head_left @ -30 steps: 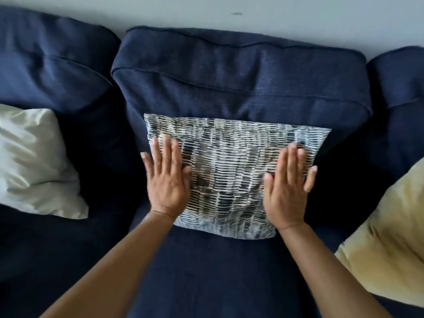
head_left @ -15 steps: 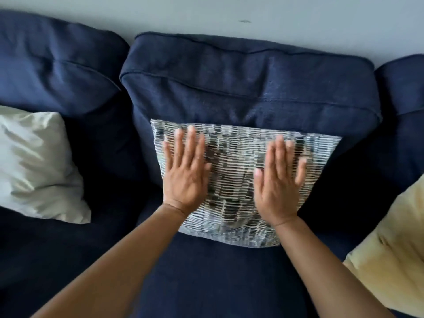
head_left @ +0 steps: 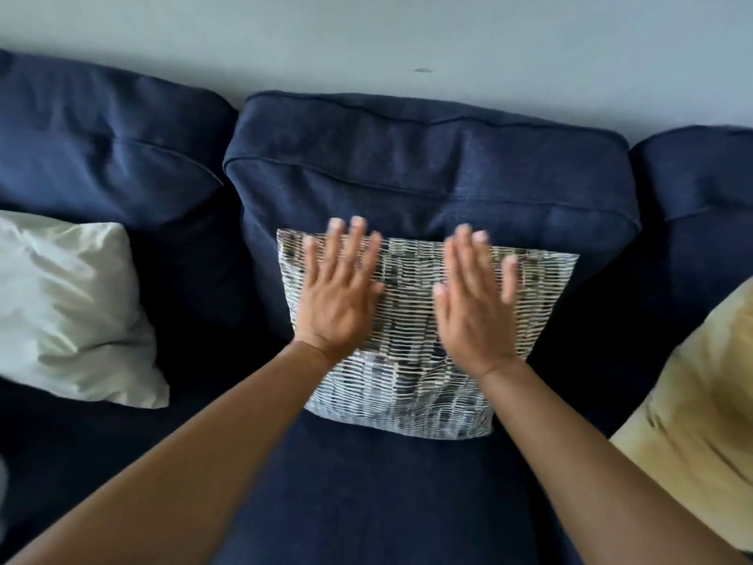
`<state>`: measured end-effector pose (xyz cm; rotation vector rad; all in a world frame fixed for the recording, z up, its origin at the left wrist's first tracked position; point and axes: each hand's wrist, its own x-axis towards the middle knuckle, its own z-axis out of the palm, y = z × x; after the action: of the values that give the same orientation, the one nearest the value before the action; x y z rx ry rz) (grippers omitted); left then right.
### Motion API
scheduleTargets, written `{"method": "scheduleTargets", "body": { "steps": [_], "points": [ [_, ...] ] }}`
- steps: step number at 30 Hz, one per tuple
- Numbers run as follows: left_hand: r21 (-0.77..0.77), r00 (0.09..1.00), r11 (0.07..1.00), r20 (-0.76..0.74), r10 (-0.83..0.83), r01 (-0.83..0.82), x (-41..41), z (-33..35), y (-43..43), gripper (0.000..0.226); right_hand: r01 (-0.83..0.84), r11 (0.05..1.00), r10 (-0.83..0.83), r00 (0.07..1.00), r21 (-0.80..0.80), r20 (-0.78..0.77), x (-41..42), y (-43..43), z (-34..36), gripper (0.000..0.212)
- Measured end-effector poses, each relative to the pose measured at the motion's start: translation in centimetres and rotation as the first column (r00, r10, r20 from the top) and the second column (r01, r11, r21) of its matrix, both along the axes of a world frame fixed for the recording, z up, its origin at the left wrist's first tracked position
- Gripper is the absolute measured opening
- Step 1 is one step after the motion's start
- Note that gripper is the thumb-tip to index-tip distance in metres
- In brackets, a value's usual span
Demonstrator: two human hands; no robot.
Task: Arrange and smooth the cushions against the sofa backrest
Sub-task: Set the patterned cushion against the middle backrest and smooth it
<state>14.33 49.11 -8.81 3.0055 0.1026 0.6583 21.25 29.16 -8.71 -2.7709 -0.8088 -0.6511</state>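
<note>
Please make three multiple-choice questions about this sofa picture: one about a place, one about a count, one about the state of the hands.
1. Where does the patterned cushion lean?
A. left backrest
B. middle backrest
C. floor

2. How many loose cushions show?
A. one
B. two
C. three

3. How are the hands?
A. flat, fingers spread
B. fists
C. pinching a corner

Answers:
1 B: it stands against the middle backrest cushion.
2 C: patterned, white cushion, yellow cushion.
3 A: the left hand and right hand lie open over the patterned cushion.
</note>
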Motion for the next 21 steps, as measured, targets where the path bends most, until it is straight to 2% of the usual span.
{"method": "scheduleTargets", "body": {
  "steps": [2,3,6,8,10,12,14,15,17,19,21],
  "points": [
    [0.090,0.989,0.989,-0.103,-0.105,0.114,0.6,0.1,-1.9,0.060,-0.153,0.978,0.148,0.988,-0.143,-0.046,-1.4,1.6,-0.8,0.060],
    [0.117,0.981,0.987,-0.175,-0.089,0.111,0.7,-0.1,-1.7,0.061,-0.165,0.965,0.153,0.986,-0.205,-0.073,-1.4,1.3,-1.1,0.060],
    [0.157,0.946,0.985,-0.303,0.116,-0.070,0.3,-0.6,2.3,0.064,-0.012,0.973,-0.026,0.987,-0.231,-0.161,0.7,-2.5,-1.2,0.062],
    [0.171,0.919,0.964,-0.304,0.250,-0.205,-0.2,-0.3,5.2,0.066,0.139,0.970,-0.171,0.972,-0.199,-0.158,2.1,-5.2,-0.5,0.064],
    [0.106,0.907,0.946,-0.268,0.325,-0.307,-0.5,0.6,6.2,0.067,0.246,0.957,-0.267,0.954,-0.152,-0.136,2.3,-6.1,0.6,0.066],
    [0.036,0.942,0.962,-0.196,0.273,-0.271,-0.5,1.2,4.5,0.067,0.235,0.968,-0.244,0.962,-0.084,-0.124,1.4,-4.5,1.2,0.066],
    [0.009,0.981,0.995,-0.168,0.101,-0.101,-0.7,1.0,1.1,0.066,0.090,0.993,-0.099,0.988,-0.076,-0.116,-0.3,-2.0,1.3,0.066],
    [0.009,0.982,0.999,-0.185,0.032,-0.031,-1.0,0.6,-0.5,0.066,-0.001,0.994,-0.011,0.993,-0.107,-0.116,-1.4,-0.8,0.9,0.066],
    [0.024,0.959,1.000,-0.284,0.000,0.007,-1.8,-0.6,-2.2,0.070,-0.111,0.972,0.085,0.988,-0.206,-0.129,-3.1,0.3,-0.6,0.069],
    [0.037,0.923,0.998,-0.381,0.055,-0.044,-2.5,-1.7,-1.4,0.080,-0.093,0.961,0.046,0.982,-0.261,-0.181,-3.2,-0.9,-1.9,0.075],
    [0.100,0.896,0.989,-0.421,0.141,-0.109,-3.3,-2.4,0.7,0.091,0.003,0.960,-0.071,0.969,-0.279,-0.236,-2.3,-3.2,-2.5,0.080]
  ]
}}
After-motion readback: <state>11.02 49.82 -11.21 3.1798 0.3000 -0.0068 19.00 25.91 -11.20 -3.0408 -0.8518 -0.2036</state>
